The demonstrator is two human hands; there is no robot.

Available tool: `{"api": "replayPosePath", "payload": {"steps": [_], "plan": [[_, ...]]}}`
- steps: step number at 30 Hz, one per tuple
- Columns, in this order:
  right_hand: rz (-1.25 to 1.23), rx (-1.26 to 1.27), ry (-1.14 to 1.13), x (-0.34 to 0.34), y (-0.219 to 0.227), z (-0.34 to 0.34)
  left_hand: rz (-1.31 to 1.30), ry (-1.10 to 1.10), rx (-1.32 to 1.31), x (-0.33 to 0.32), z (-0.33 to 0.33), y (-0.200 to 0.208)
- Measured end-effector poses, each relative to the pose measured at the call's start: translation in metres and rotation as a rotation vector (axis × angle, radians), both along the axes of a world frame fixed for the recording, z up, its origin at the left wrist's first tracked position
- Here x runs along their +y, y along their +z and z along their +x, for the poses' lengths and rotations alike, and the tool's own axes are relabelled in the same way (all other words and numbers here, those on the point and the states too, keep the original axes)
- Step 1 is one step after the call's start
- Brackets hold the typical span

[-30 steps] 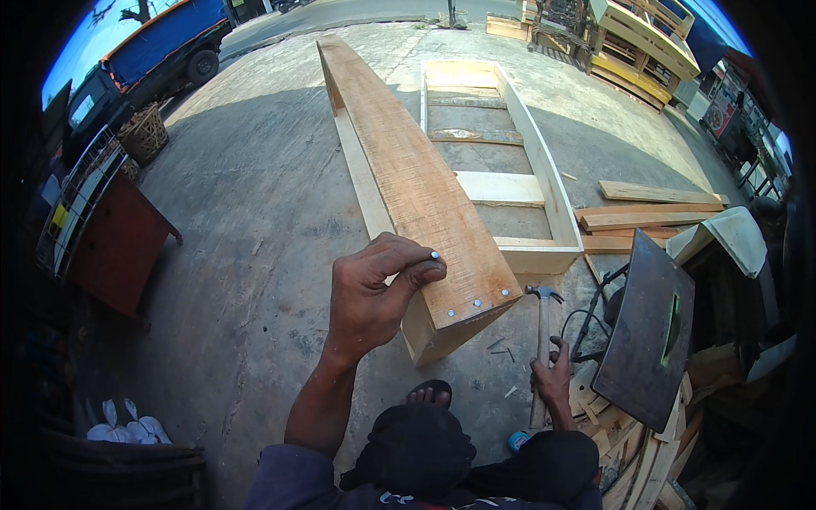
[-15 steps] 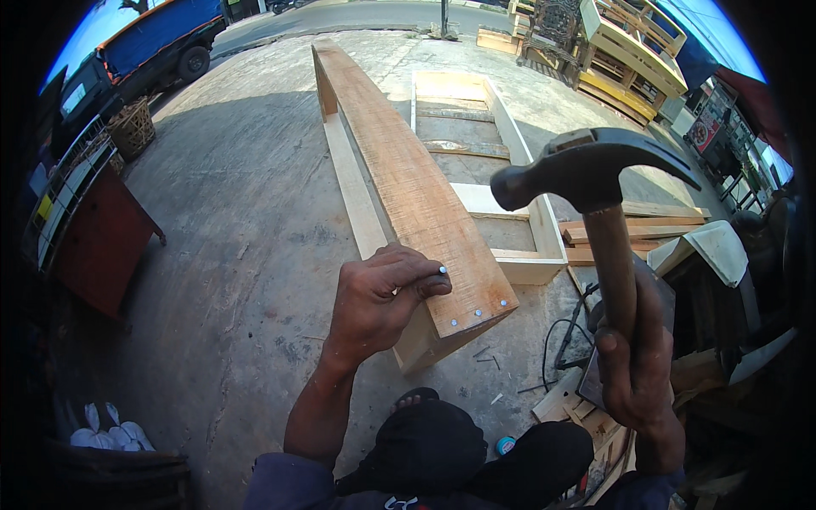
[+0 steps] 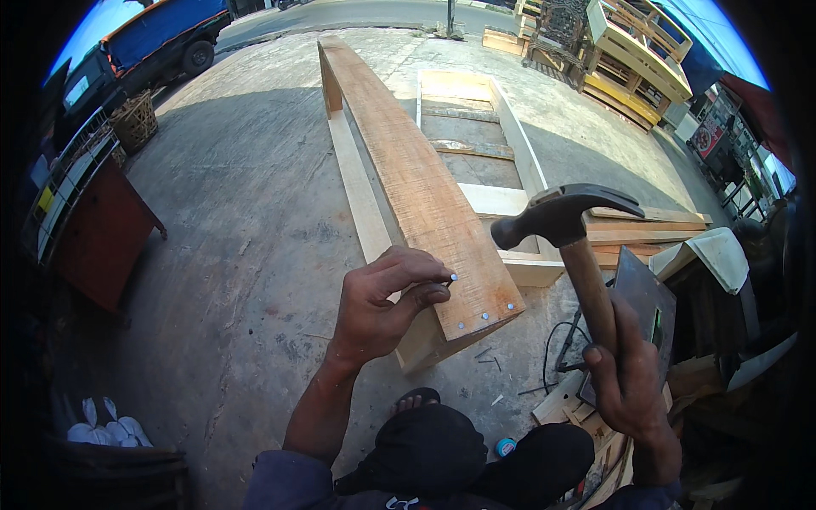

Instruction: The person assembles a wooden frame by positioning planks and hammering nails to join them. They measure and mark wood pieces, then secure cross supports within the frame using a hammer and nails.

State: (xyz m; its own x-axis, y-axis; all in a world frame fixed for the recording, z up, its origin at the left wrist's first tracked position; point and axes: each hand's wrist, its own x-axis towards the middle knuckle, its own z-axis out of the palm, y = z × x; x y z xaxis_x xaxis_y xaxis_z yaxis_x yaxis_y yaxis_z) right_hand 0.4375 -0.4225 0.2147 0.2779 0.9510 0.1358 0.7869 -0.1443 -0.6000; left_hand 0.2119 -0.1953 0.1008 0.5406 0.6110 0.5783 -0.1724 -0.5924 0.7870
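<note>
My left hand pinches a nail between thumb and forefinger, above the near end of a long wooden plank. The plank forms the top side of a narrow wooden frame standing on the ground. Three nail heads show in a row along the plank's near edge. In my right hand is a claw hammer, gripped by its wooden handle. The hammer head is raised to the right of the plank, its striking face toward the nail. Whether the nail tip touches the wood is hidden by my fingers.
Behind the plank a second wooden frame lies on the concrete. Stacked boards and a metal-topped machine with a cable stand at the right. Loose nails lie on the ground near my foot. A red cabinet is at the left.
The hammer has come down and a little to the left. My left hand still holds the nail in nearly the same place; the whole view has shifted slightly.
</note>
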Motion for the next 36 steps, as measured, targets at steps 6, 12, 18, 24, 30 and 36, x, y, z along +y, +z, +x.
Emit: {"api": "replayPosePath", "payload": {"steps": [6, 12, 18, 24, 30, 36], "plan": [[0.019, -0.109, -0.006, -0.017, -0.024, 0.004, -0.829, 0.143, -0.023, 0.011, 0.035, -0.063], [-0.112, -0.070, -0.073, -0.026, -0.037, 0.005, -0.713, 0.273, -0.193, 0.017, 0.074, -0.091], [-0.165, -0.027, -0.108, -0.022, -0.043, 0.003, -0.629, 0.263, -0.145, 0.018, 0.072, -0.091], [-0.182, -0.025, -0.114, -0.018, -0.047, -0.001, -0.633, 0.236, -0.184, 0.020, 0.069, -0.092], [-0.243, -0.076, -0.152, -0.016, -0.032, -0.006, -0.580, 0.277, -0.165, 0.016, 0.069, -0.088], [0.065, 0.108, -0.150, -0.014, -0.002, -0.015, -0.606, 0.278, -0.233, 0.013, 0.067, -0.092]]}}
